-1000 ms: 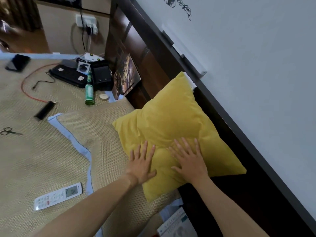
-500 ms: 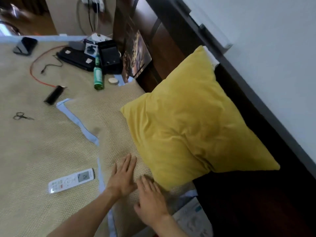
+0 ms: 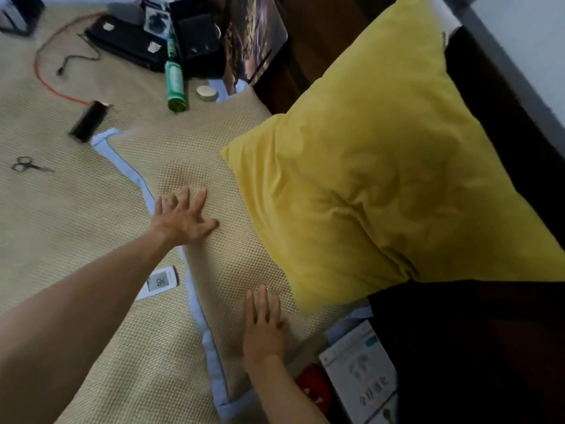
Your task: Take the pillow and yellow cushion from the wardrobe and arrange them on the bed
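Both hands lie flat, fingers spread, on the mesh pillow [image 3: 220, 240]: left hand [image 3: 180, 220] at nine o'clock, right hand [image 3: 264, 330] at six. The yellow cushion [image 3: 382, 185] (propped against the headboard [image 3: 308, 41]) overlaps the pillow's three o'clock edge.

Soft, diffuse, moderately dim illumination; no hard shadows. Brightest zone at upper right of the frame, on the pale wall [image 3: 538, 35]. Deep underexposure at right and lower right: dark headboard [image 3: 501, 123] rendered near black, detail lost. Yellow cushion [image 3: 382, 179] evenly lit, shallow shading in its creases. Motion blur at upper left: red cable [image 3: 46, 81], green bottle [image 3: 175, 84] and scissors [image 3: 26, 165] smeared. Slight softness on both hands. Wide-angle distortion at frame edges; left forearm enlarged at lower left. No glare.
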{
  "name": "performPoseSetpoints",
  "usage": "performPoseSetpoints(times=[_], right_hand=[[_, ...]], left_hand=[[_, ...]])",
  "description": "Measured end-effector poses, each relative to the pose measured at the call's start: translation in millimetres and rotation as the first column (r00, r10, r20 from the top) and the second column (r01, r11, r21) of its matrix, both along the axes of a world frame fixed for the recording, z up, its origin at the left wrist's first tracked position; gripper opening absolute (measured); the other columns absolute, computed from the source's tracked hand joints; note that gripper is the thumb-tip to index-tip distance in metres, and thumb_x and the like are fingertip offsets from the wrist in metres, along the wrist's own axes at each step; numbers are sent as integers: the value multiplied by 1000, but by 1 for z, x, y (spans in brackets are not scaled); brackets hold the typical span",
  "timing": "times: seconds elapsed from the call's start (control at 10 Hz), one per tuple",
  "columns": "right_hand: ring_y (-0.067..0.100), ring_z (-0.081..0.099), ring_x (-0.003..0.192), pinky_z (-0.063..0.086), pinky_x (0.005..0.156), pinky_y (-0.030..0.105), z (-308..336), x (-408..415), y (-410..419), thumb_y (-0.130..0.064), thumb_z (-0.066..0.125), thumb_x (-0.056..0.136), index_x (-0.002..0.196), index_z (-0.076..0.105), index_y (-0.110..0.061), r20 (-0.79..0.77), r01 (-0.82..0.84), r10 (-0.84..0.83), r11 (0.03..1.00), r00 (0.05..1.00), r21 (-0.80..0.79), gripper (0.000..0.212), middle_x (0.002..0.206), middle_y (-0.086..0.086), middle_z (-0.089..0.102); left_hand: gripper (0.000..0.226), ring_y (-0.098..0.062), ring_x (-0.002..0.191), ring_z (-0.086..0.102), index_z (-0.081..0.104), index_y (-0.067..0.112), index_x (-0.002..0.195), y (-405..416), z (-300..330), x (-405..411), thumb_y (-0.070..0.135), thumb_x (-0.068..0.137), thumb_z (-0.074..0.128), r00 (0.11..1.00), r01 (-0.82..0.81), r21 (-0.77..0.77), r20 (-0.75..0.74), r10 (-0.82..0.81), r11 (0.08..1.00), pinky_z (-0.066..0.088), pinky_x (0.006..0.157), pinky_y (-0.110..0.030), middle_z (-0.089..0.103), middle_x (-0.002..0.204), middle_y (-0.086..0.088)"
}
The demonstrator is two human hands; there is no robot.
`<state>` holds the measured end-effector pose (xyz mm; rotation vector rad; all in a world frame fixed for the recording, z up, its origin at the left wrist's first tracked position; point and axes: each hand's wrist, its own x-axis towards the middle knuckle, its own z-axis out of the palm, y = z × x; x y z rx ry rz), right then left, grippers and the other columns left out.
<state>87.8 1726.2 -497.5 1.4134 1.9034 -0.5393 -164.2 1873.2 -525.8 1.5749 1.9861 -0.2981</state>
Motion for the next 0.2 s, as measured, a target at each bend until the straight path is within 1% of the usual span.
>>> performPoseSetpoints(times=[0.1, 0.2], right_hand=[[45, -7, 151, 17, 121, 56, 32, 2, 32, -28, 62, 96, 156, -17, -11, 49, -167, 181, 964, 982, -208, 101, 164, 17, -23], [42, 29, 145, 34, 115, 53, 87, 7, 72, -31, 71, 90, 155, 23, -18, -153, -99, 64, 968, 986, -232, 82, 163, 16, 19]], left_hand=[[84, -32, 150, 11, 3, 18, 157, -4, 23, -1, 63, 95, 37, 983, -66, -269, 146, 109, 961, 4, 119, -58, 6, 165, -9], [75, -30, 148, 19, 14, 13, 155, -9, 54, 17, 58, 98, 29, 994, 100, -126, -39, -106, 987, 8, 117, -62, 16, 163, -7]])
